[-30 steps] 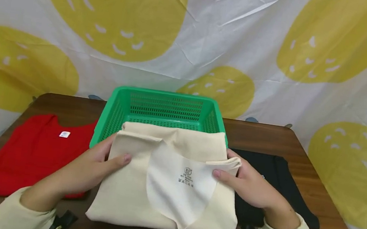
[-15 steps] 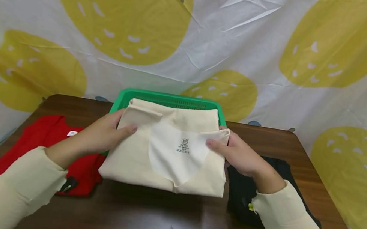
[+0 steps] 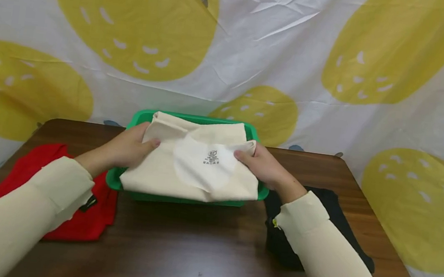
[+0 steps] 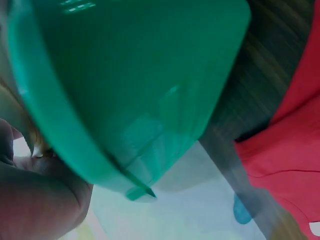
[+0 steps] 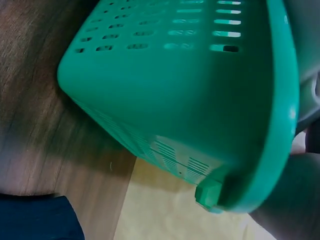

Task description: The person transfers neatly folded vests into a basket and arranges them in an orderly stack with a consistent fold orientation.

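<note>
A folded cream shirt (image 3: 160,170) with a white neck panel and printed label spans the top of the green basket (image 3: 187,202) in the head view. My left hand (image 3: 132,145) grips its left side, thumb on top and fingers beneath. On the opposite side my right hand (image 3: 264,164) pinches the shirt's edge the same way. The basket's outer wall fills much of the left wrist view, with part of the left hand (image 4: 42,200) beside the rim. In the right wrist view, the right hand (image 5: 292,195) is partly hidden behind the rim.
Left of the basket a folded red garment (image 3: 91,215) lies on the dark wooden table (image 3: 176,252). A folded black garment (image 3: 320,213) lies to the right, partly under my right sleeve. Behind the table hangs a white cloth with yellow fruit prints (image 3: 258,110).
Both hands have carried the folded cream shirt forward, away from me, from in front of the basket to over its opening. The red and black garments stay on the table.
</note>
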Motion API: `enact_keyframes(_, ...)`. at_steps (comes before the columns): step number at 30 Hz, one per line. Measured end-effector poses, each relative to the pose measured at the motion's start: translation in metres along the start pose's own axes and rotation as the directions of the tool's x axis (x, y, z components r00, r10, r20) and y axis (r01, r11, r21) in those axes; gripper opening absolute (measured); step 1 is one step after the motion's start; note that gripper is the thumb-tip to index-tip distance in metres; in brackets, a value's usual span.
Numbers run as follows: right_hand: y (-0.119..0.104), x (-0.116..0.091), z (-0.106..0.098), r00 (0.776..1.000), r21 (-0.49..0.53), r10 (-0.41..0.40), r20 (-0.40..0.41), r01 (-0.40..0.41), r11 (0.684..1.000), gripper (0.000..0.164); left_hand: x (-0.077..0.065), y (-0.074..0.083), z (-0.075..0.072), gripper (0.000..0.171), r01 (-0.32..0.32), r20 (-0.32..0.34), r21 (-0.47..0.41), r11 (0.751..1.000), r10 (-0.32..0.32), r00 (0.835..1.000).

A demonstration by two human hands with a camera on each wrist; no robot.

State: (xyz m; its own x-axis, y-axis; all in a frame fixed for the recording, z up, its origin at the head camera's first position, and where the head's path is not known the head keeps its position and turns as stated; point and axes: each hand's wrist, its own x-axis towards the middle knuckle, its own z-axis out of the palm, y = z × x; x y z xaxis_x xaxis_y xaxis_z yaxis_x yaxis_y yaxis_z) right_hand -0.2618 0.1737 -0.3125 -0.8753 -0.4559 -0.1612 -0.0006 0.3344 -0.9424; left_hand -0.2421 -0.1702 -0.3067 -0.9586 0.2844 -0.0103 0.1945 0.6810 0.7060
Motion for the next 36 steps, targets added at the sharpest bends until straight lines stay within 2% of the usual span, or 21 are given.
enact_keyframes(7, -0.002, 0.014, 0.010, 0.996, -0.054, 0.008, -0.087, -0.013, 0.998, 0.035, 0.011, -0.014, 0.000, 0.042, 0.000, 0.022, 0.042, 0.999, -0.001, 1.000)
enact_keyframes(13, -0.003, 0.026, 0.013, 0.980, -0.193, 0.020, -0.197, -0.059, 0.980, 0.039, 0.018, -0.013, 0.005, 0.041, -0.004, 0.041, 0.059, 0.998, 0.001, 0.999)
enact_keyframes(19, 0.001, 0.037, 0.014, 0.969, -0.364, 0.035, -0.243, -0.124, 0.923, 0.055, 0.029, -0.008, 0.009, 0.049, 0.006, 0.130, 0.052, 0.999, -0.013, 0.991)
enact_keyframes(23, 0.011, 0.042, 0.019, 0.964, -0.427, 0.083, -0.254, -0.189, 0.884, 0.065, 0.034, -0.006, 0.016, 0.055, 0.017, 0.164, 0.121, 0.993, -0.036, 0.986)
enact_keyframes(31, 0.016, 0.046, 0.026, 0.953, -0.503, 0.139, -0.269, -0.262, 0.824, 0.073, 0.029, -0.008, 0.030, 0.076, -0.004, 0.133, 0.246, 0.969, -0.030, 0.991)
enact_keyframes(36, 0.015, 0.045, 0.032, 0.946, -0.546, 0.170, -0.275, -0.300, 0.782, 0.076, 0.027, -0.009, 0.032, 0.090, 0.033, 0.121, 0.309, 0.951, -0.073, 0.990)
